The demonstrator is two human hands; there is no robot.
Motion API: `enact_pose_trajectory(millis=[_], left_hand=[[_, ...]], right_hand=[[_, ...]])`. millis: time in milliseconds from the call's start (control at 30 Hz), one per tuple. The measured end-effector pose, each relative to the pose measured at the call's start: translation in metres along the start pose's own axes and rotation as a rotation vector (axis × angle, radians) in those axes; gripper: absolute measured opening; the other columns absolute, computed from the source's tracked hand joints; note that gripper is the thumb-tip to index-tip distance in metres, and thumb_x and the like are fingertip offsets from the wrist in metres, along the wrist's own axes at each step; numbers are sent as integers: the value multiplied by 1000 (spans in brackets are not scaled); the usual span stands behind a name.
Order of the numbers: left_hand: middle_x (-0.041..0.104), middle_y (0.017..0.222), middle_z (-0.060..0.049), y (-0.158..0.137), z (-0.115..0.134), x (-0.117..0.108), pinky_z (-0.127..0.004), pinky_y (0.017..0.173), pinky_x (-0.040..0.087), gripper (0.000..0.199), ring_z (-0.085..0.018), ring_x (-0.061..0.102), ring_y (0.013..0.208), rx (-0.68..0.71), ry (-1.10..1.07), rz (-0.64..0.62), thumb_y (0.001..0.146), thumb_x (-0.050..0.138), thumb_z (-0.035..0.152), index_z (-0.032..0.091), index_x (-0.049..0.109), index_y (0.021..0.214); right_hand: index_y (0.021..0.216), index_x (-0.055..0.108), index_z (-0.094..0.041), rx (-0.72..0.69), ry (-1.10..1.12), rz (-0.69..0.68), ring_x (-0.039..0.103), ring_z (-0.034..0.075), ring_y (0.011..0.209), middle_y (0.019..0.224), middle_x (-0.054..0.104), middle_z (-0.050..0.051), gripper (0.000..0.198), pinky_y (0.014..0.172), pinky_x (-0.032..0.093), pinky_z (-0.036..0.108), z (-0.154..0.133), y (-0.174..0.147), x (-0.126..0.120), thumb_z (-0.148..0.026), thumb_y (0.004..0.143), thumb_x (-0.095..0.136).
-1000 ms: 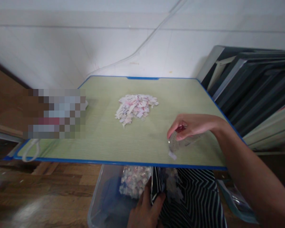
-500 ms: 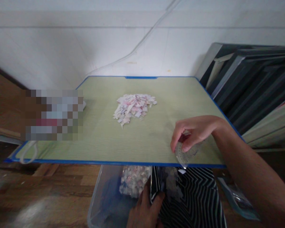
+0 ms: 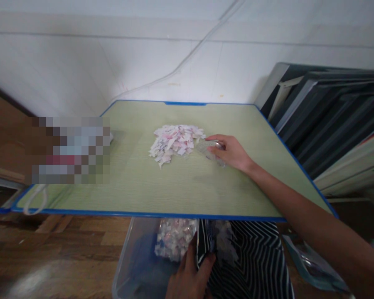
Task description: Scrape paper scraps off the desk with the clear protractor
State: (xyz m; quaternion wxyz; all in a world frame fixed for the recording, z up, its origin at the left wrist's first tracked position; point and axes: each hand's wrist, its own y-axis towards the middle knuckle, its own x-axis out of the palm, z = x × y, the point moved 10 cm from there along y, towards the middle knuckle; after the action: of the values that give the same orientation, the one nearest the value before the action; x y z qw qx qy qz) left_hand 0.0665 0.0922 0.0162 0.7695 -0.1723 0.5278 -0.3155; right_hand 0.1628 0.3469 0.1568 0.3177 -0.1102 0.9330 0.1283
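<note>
My right hand [image 3: 229, 151] is closed on a clear, curved plastic piece [image 3: 202, 147] with fine marks, which resembles a protractor. Its edge is at the right side of a pile of torn paper scraps [image 3: 176, 141], white with some pink, on the green tabletop [image 3: 137, 187]. Below the table's front edge, my left hand [image 3: 190, 270] pinches the rim of a black-and-white striped bag [image 3: 252, 257]. Pale scraps [image 3: 226, 241] show inside the bag's opening.
A clear plastic bin [image 3: 123, 257] under the table holds a transparent bag of pale bits [image 3: 174, 241]. Dark flat panels [image 3: 330, 108] lean at the right. A blurred-out item [image 3: 75, 151] sits at the table's left, and a plastic packet [image 3: 311, 261] lies on the floor.
My right hand has moved from the table's front edge, away and to the left, carrying the clear plastic piece to the pile. My left hand keeps its grip on the bag.
</note>
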Motion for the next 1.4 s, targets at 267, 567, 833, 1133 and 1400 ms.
enact_pose_trajectory(millis=[267,567,833,1133,1400], left_hand=[[24,152,-7,0,0,1,-35,93,48,78,-28,45,127,6,-4,-5,62,45,-2,35,44,131],[23,152,-8,-2,3,-2,-35,92,48,73,-26,48,124,23,-17,7,66,43,0,33,45,130],[23,153,-6,-1,-1,2,-34,94,46,77,-26,47,125,25,-14,1,63,44,0,34,42,132],[24,152,-4,0,-2,2,-33,93,47,74,-24,48,124,4,-4,2,66,43,1,35,43,131],[23,153,-7,1,-2,4,-35,93,47,76,-26,47,125,5,-4,-1,64,44,0,34,44,132]], right_hand=[[105,64,-9,-39,92,-170,30,6,44,49,35,-8,32,45,24,21,-11,-5,25,-24,77,58],[100,65,-10,-177,209,-223,32,5,46,52,40,-7,27,45,25,19,-20,-6,39,-22,76,59],[99,66,-11,-228,224,-269,37,5,49,59,48,-5,25,49,29,19,-30,-7,50,-18,76,60],[110,61,-9,-205,146,-197,35,6,50,57,40,-6,31,52,29,21,-34,-10,52,-18,81,56],[119,53,-10,-287,55,-341,39,8,56,60,41,-6,38,55,28,22,-58,-28,81,-18,82,55]])
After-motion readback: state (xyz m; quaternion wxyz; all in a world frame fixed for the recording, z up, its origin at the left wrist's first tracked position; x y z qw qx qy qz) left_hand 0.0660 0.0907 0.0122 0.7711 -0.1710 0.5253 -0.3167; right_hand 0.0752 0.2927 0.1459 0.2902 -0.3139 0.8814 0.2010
